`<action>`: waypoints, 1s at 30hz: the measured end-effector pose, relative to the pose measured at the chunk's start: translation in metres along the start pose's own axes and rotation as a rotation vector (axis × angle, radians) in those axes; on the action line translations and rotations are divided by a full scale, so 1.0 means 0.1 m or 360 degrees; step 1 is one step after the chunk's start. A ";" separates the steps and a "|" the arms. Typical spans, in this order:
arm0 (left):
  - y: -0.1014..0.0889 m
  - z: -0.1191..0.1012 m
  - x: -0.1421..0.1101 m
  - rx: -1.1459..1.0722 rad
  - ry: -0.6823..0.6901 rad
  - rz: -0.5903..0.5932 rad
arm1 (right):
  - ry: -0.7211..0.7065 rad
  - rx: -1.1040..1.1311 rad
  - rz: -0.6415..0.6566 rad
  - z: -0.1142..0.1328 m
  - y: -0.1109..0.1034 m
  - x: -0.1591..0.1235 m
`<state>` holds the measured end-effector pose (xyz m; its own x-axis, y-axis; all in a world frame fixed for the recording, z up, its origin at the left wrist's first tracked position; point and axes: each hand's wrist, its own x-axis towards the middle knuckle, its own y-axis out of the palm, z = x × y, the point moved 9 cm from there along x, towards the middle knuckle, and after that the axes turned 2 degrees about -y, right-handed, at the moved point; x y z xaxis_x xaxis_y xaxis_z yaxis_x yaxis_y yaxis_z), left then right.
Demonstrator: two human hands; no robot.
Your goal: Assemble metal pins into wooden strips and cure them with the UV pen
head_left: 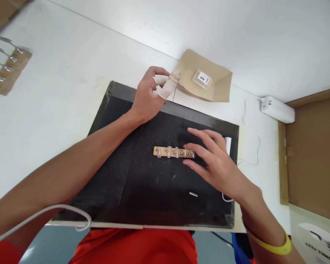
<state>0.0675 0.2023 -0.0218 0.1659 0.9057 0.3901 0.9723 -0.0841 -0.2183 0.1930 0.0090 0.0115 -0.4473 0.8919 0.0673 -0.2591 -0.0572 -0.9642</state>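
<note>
A narrow wooden strip [163, 153] lies on the black mat, carrying several clear curved pieces that look like false nail tips [169, 151], with small shiny metal bits between them. My right hand [217, 161] is at the strip's right end, fingers spread; its thumb and one finger lie on either side of the strip, and contact is unclear. My left hand [151, 93], with pale finger cots on the thumb and a finger, has its fingertips together by the left edge of a brown paper tray [221, 86]. Whatever they pinch, if anything, cannot be made out.
A clear plastic case [202, 79] with a label sits in the tray. One small metal bar [193, 194] lies on the black mat [154, 198]. Several spoons rest on a cardboard piece [16, 71] at far left. A white power strip [277, 109] stands near a cardboard box [313, 154].
</note>
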 end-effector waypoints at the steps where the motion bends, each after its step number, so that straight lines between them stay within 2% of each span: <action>1: 0.00 0.00 0.00 0.0002 -0.0010 0.0004 | -0.0004 0.0000 -0.0003 0.00 0.00 0.00; 16: 0.01 0.02 0.00 -0.0026 -0.0041 0.0017 | -0.0008 -0.0001 -0.0019 0.01 0.00 0.03; 30: 0.02 0.04 0.01 -0.0008 -0.0039 0.0039 | -0.0117 -0.0192 -0.0048 0.09 -0.03 0.08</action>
<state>0.0692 0.2049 -0.0258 0.1859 0.9132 0.3627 0.9688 -0.1087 -0.2229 0.1821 0.0121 0.0178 -0.5035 0.8568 0.1108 -0.1705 0.0272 -0.9850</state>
